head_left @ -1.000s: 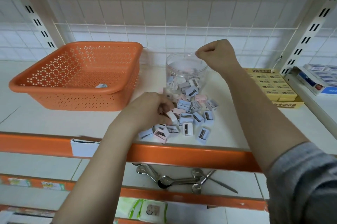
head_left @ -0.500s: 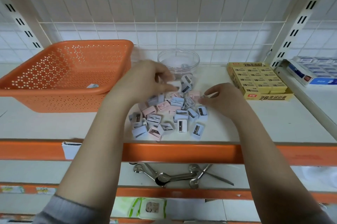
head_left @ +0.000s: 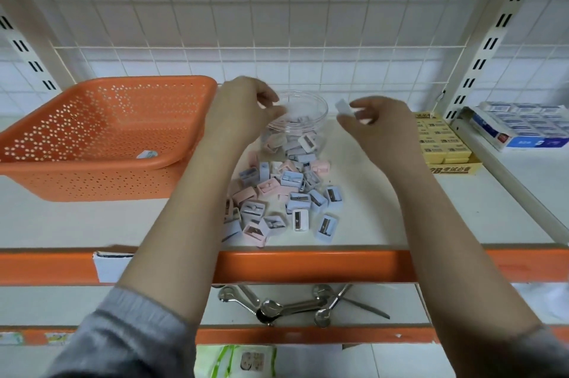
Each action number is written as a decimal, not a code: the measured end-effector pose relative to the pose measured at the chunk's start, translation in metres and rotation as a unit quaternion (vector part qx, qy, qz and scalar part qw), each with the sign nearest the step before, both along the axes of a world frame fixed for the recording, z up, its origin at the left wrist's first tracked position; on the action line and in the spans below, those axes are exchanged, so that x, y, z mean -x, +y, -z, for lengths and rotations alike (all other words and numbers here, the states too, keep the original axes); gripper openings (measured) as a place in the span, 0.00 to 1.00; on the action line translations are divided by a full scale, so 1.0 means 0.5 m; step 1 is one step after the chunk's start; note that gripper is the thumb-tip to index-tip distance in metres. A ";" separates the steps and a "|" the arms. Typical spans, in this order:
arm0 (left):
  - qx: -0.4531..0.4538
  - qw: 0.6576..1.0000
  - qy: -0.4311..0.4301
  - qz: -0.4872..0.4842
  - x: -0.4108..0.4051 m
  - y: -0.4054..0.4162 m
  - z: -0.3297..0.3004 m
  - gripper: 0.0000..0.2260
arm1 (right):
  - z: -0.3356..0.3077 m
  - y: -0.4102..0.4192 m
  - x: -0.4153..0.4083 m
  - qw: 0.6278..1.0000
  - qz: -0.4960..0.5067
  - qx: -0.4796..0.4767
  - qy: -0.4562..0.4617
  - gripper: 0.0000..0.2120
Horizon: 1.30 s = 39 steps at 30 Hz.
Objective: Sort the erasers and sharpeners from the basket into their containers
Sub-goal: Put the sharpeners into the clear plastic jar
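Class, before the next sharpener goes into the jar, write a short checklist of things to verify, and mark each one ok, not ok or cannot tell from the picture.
1. Jar upright with its mouth uncovered: ok.
2. Right hand holds a piece in its fingers: ok.
3. That piece is a sharpener, not an eraser: cannot tell, blurred.
4. Left hand at the jar's rim holds something: cannot tell.
5. Basket emptied: not ok, one small item lies inside.
6. Pile of sharpeners all lies on the shelf, none over the edge: ok.
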<state>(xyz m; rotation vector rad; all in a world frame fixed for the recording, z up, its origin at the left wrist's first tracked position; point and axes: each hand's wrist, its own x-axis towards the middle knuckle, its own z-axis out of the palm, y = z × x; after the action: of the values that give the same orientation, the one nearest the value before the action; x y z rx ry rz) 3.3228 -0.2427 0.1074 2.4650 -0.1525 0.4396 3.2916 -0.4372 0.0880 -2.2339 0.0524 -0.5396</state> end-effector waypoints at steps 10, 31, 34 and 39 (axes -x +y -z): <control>-0.013 0.995 0.081 -0.050 0.126 0.025 0.089 0.14 | -0.031 0.082 -0.144 0.997 -0.070 0.026 0.011 0.14; 0.047 0.999 -0.016 -0.019 -0.015 -0.014 -0.026 0.11 | 0.090 -0.009 0.089 0.965 -0.082 0.063 0.240 0.14; 0.009 1.000 0.018 -0.015 -0.064 -0.028 -0.020 0.12 | 0.085 -0.002 0.091 0.964 -0.081 0.086 0.239 0.16; -0.029 0.998 0.059 -0.012 -0.090 -0.040 -0.002 0.16 | 0.084 0.002 0.092 0.964 -0.077 0.084 0.239 0.15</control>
<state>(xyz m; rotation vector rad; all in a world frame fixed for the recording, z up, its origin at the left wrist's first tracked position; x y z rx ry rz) 3.3680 -0.2625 0.1085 2.5451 -0.0893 0.3026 3.2454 -0.4364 0.0457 -2.4621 0.0835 0.0920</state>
